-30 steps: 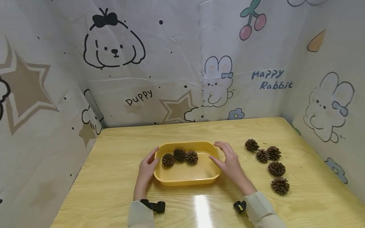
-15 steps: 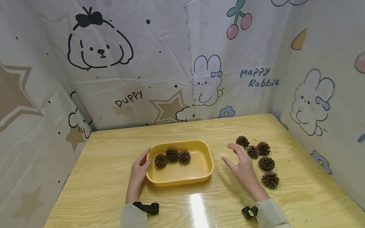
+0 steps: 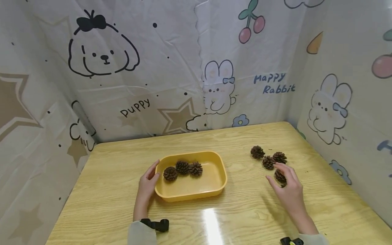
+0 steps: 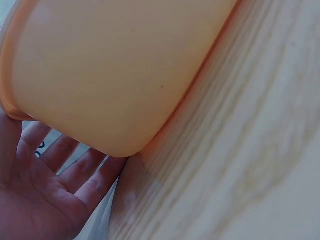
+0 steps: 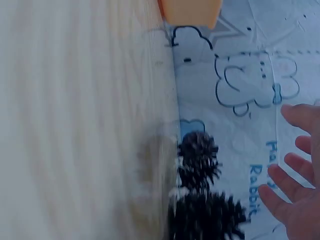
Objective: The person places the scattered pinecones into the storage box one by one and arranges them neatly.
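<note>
A yellow tray [image 3: 190, 196] sits mid-table with three pine cones [image 3: 182, 167] in a row inside it. My left hand [image 3: 147, 182] rests with straight fingers against the tray's left end; in the left wrist view the palm [image 4: 45, 200] lies beside the tray's outer wall [image 4: 115, 75]. My right hand [image 3: 286, 187] hovers with spread fingers over a loose pine cone [image 3: 279, 177], partly covering it and holding nothing. The right wrist view shows the spread fingers [image 5: 295, 200] beside blurred cones [image 5: 200, 155].
Three more loose pine cones [image 3: 268, 162] lie on the wooden table [image 3: 245, 217] just beyond the right hand. Cartoon-printed sheets [image 3: 183, 68] wall in the back and both sides. Glare marks the table's near edge.
My right hand left the tray's right end and moved right over the loose pine cones. The left hand stayed at the tray's left end.
</note>
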Available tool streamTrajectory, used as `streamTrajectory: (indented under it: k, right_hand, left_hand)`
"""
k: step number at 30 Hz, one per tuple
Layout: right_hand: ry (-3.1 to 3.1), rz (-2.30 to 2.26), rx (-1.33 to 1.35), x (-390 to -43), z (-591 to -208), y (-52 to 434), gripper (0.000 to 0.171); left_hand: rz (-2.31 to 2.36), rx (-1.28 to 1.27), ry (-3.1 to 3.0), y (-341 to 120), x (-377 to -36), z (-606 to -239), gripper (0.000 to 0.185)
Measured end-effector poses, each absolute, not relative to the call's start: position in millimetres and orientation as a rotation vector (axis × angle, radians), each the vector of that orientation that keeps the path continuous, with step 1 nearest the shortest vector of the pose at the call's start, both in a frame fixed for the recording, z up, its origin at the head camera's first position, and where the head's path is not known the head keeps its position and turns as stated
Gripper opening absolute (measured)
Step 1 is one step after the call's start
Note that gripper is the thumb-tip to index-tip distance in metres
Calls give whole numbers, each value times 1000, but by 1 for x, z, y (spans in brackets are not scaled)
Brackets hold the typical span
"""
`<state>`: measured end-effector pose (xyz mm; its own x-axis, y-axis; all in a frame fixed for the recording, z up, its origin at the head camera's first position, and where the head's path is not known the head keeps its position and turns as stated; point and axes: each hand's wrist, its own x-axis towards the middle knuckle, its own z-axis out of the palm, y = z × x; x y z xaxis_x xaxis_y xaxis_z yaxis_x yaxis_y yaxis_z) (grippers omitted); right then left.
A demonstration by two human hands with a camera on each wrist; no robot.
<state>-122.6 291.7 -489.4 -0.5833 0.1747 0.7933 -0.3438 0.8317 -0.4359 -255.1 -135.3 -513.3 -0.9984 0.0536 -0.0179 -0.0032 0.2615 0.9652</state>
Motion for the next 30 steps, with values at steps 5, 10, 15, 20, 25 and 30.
streamTrajectory:
  k: [5, 10, 15, 20, 25, 30]
  right_hand:
    - [-2152, 716, -77, -104, -493, 310, 57]
    - [-2237, 718, -229, -90, -497, 321, 58]
    - [-2391, 746, -329, -80, -500, 328, 59]
    - [-2550, 812, -377, -78, -505, 331, 62]
    - [-2602, 809, -349, -78, -508, 335, 58]
    - [-2581, 779, -288, -77, -509, 337, 50]
  left_hand:
    - [1866, 41, 2472, -134, -255, -511, 50]
    - [1851, 35, 2466, -134, -255, -511, 50]
    - [1855, 61, 2447, -136, -252, -510, 50]
    - [1827, 32, 2461, -139, -250, -508, 50]
    - [1837, 45, 2475, -137, -251, -511, 51]
    - [1875, 78, 2506, -133, -251, -513, 50]
